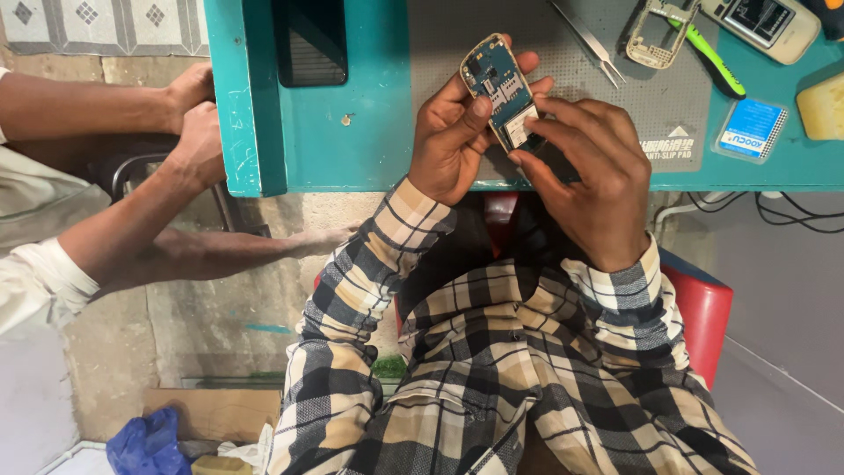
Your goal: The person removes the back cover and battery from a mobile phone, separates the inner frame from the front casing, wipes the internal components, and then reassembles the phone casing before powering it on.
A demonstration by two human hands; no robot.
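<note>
Circuit board held above the near edge of the teal table, over the grey mat. Left hand wraps it from the left: thumb pressed on the board face, fingers curled behind, tips showing past the far side. Right hand comes in from the right, fingers bent and closed onto the board's lower end; the exact pinch point is hidden. Tweezers lie on the mat near its far edge. Phone frame and green tool sit by the mat's far right corner, grey phone just beyond. Blue card and yellow sponge toward the right edge. Another person's hands rest at the table's left edge.
</note>
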